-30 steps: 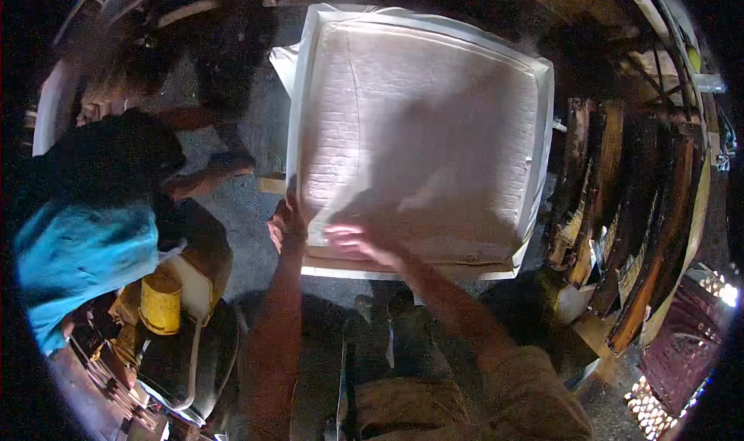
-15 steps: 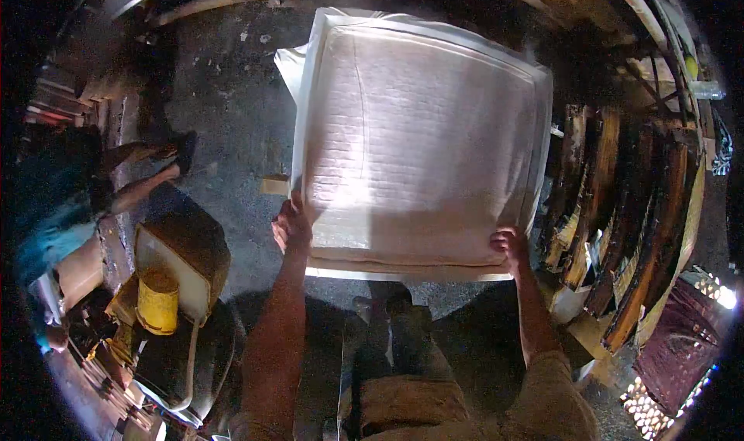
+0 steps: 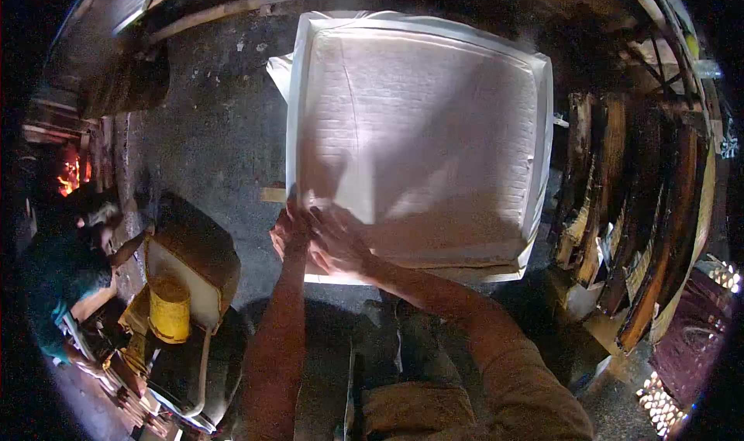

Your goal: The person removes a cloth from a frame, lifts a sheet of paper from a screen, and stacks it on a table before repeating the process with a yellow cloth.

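A large, shallow, square tray [image 3: 545,92] with pale rims is lined with white cloth. Inside it lies a flat, pale, ribbed sheet [image 3: 434,92], partly in my shadow. My left hand [image 3: 290,230] is closed around the tray's left rim close to the near corner. Beside it, my right hand [image 3: 339,241] reaches across the near edge, its fingers stretched over the inner side of that same rim and touching or nearly touching my left hand. Loose cloth [image 3: 279,77] sticks out past the tray's far left side.
Several dark, charred-looking wooden pieces [image 3: 628,216] stand to the right. At the left, a person [image 3: 74,270] bends beside a yellow container [image 3: 168,309] and a boxy bin [image 3: 198,263]. Behind them burns a fire [image 3: 71,176]. A small block [image 3: 272,194] lies by the tray.
My right hand has let go of the tray's near right corner and crossed over to my left hand. The person at the left has shifted, and the fire now shows.
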Demonstrator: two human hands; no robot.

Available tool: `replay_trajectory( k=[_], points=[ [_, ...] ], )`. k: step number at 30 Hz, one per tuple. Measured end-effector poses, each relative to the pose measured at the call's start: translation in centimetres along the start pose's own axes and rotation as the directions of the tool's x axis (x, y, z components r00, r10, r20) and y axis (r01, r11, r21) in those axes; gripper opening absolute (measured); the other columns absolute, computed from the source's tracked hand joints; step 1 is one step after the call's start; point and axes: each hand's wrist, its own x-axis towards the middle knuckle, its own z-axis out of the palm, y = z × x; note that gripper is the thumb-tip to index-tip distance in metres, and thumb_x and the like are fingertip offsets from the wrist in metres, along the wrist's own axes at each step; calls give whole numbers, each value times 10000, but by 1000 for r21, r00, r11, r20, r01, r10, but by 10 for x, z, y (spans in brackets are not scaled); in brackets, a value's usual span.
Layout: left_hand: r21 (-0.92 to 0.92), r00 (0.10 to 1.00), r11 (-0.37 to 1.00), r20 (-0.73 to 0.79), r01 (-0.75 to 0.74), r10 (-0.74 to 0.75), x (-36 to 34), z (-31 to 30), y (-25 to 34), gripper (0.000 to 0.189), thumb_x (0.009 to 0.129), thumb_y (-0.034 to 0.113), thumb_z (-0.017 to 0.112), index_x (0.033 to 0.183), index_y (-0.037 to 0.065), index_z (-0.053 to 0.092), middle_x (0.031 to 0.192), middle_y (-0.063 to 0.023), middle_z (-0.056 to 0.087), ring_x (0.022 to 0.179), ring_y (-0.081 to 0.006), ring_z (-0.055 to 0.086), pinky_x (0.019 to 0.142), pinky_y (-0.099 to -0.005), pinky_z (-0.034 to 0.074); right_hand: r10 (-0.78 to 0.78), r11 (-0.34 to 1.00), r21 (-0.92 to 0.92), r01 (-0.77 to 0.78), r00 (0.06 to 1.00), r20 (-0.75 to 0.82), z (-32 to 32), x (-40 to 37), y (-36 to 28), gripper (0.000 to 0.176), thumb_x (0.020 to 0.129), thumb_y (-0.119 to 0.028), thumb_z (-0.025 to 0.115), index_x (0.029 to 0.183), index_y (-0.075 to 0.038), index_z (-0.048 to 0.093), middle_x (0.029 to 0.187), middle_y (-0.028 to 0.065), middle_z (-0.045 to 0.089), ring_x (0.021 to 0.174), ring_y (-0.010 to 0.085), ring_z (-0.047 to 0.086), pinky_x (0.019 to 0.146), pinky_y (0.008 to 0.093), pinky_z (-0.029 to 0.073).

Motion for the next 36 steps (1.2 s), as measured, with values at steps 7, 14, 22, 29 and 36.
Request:
replay_trajectory(
  k=[7,14,22,29,36],
  points=[
    [52,999,999,-36,-11,13,-9,-10,17,618,864,536,277,824,9,598,821,-218,597,784,-401,563,683,-462,433,59,987,-154,-39,990,129,-63,-57,54,526,767,-283,535,1256,-143,398,1353,55,305,1245,291,257,1010,527,167],
    [113,999,993,-28,-31,34,-13,-15,24,583,870,519,277,962,39,595,888,-223,585,842,-413,547,717,-474,418,591,622,-539,-567,793,-152,-141,-167,160,520,790,-208,485,1249,-11,339,1313,198,301,1240,357,236,1032,493,123],
    [138,999,990,-33,-22,27,-7,-6,13,567,872,509,294,998,42,590,843,-228,591,811,-405,562,700,-463,429,716,485,-434,-759,630,-302,-77,-105,142,577,804,-210,443,1288,44,256,1355,217,228,1257,391,179,1038,486,111],
    [254,990,958,-12,-133,141,-1,0,-5,596,872,521,279,1000,28,588,877,-227,592,818,-383,571,681,-439,434,133,990,-76,-123,981,143,-60,-50,52,498,791,-261,500,1243,-79,397,1314,181,310,1242,377,227,1008,555,117],
    [96,998,994,-24,-56,58,-5,-8,6,536,887,461,305,1006,24,590,902,-241,583,856,-394,562,707,-441,439,634,706,-500,-501,763,129,-151,-122,138,446,773,-171,494,1188,-27,412,1251,205,364,1198,355,292,1015,489,181]
  ],
)
